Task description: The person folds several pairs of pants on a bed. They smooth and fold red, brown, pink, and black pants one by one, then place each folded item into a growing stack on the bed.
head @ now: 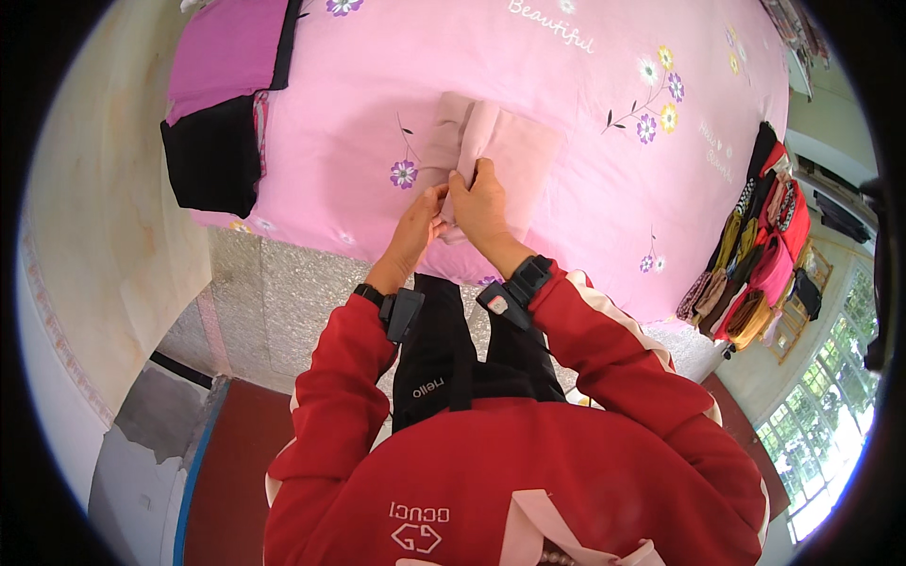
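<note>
A pale pink garment, partly folded, lies on the pink flowered bed sheet in front of me. A raised fold runs along its middle. My right hand grips this fold near its lower part, with thumb and fingers pressed on the cloth. At the garment's lower left edge, my left hand pinches the same fold; its fingertips are partly hidden by the cloth and sit close to the right hand. Both wrists carry black strapped devices.
Folded black cloth and folded magenta cloth lie along the bed's left edge. Many-coloured folded clothes are piled at the right edge. The speckled floor shows below the bed, and a barred window is at lower right.
</note>
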`<state>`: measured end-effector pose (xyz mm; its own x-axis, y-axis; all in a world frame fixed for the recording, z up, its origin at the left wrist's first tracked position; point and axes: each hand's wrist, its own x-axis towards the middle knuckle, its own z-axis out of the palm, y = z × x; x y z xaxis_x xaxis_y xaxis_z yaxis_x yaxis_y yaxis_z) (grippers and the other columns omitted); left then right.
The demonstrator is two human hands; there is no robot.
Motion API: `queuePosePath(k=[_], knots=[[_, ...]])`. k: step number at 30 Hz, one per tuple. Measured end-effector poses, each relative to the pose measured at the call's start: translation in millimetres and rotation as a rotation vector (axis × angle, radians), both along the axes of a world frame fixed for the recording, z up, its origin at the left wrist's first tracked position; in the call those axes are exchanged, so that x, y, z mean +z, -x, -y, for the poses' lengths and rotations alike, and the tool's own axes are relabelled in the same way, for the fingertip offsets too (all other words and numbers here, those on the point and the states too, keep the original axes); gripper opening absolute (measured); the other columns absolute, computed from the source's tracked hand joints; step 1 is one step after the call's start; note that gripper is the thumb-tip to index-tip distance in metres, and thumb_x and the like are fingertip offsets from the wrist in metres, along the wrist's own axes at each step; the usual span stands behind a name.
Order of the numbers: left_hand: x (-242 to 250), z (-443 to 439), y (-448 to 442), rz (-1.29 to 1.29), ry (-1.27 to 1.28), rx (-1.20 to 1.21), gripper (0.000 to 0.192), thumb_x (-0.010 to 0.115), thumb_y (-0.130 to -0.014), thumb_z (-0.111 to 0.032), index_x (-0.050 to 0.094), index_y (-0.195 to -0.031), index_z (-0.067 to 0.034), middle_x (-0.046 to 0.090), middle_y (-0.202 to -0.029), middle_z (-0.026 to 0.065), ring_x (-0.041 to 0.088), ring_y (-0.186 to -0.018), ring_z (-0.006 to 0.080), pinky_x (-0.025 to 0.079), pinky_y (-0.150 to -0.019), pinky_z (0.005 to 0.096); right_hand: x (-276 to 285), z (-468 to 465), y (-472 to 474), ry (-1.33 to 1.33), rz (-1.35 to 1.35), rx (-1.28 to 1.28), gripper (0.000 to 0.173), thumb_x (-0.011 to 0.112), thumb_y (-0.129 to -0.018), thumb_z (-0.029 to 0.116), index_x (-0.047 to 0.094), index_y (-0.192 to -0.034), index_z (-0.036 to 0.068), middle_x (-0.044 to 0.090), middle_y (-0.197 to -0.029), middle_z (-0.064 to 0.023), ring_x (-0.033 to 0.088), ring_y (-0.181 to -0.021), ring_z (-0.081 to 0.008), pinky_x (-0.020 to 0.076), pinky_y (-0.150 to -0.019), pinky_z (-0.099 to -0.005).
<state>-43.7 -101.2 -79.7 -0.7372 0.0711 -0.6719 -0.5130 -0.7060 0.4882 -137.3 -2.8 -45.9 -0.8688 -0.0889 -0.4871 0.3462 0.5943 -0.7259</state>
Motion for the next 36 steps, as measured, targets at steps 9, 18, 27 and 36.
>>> queuePosePath(k=[9, 18, 27, 36], knots=[[1, 6, 0, 0.149, 0.394, -0.065, 0.035, 0.063, -0.095, -0.031, 0.064, -0.114, -0.002, 0.065, -0.109, 0.0095, 0.063, -0.092, 0.0171, 0.050, -0.079, 0.0306, -9, 3, 28, 0.018, 0.018, 0.272, 0.022, 0.055, -0.099, 0.020, 0.061, -0.104, -0.001, 0.064, -0.077, -0.0145, 0.063, -0.067, -0.0252, 0.0502, -0.061, -0.0349], [2, 0, 7, -0.080, 1.492, -0.044, 0.028, 0.071, -0.081, -0.022, 0.061, -0.085, 0.004, 0.058, -0.084, 0.0144, 0.055, -0.081, 0.0341, 0.045, -0.077, 0.0427, -52, 44, 155, -0.386, -0.134, 0.704, 0.037, 0.061, -0.090, 0.040, 0.066, -0.100, 0.005, 0.069, -0.097, -0.0161, 0.064, -0.099, -0.0327, 0.0480, -0.086, -0.0393], [-8, 25, -4, 0.021, 0.999, -0.151, 0.032, 0.071, -0.085, -0.024, 0.057, -0.080, 0.004, 0.056, -0.078, 0.0153, 0.056, -0.071, 0.0258, 0.044, -0.064, 0.0377, -74, 46, 174, -0.218, -0.003, 0.394, 0.024, 0.061, -0.092, 0.031, 0.066, -0.090, 0.007, 0.070, -0.085, -0.0138, 0.067, -0.083, -0.0302, 0.0519, -0.077, -0.0405], [-16, 14, 2, -0.042, 1.211, -0.133, 0.029, 0.062, -0.092, -0.025, 0.056, -0.099, 0.003, 0.059, -0.091, 0.0216, 0.058, -0.085, 0.0408, 0.046, -0.074, 0.0467, -28, 18, 81, -0.081, -0.801, 0.799, 0.040, 0.056, -0.092, 0.018, 0.054, -0.126, -0.003, 0.056, -0.127, -0.0237, 0.051, -0.122, -0.0385, 0.0377, -0.108, -0.0457]])
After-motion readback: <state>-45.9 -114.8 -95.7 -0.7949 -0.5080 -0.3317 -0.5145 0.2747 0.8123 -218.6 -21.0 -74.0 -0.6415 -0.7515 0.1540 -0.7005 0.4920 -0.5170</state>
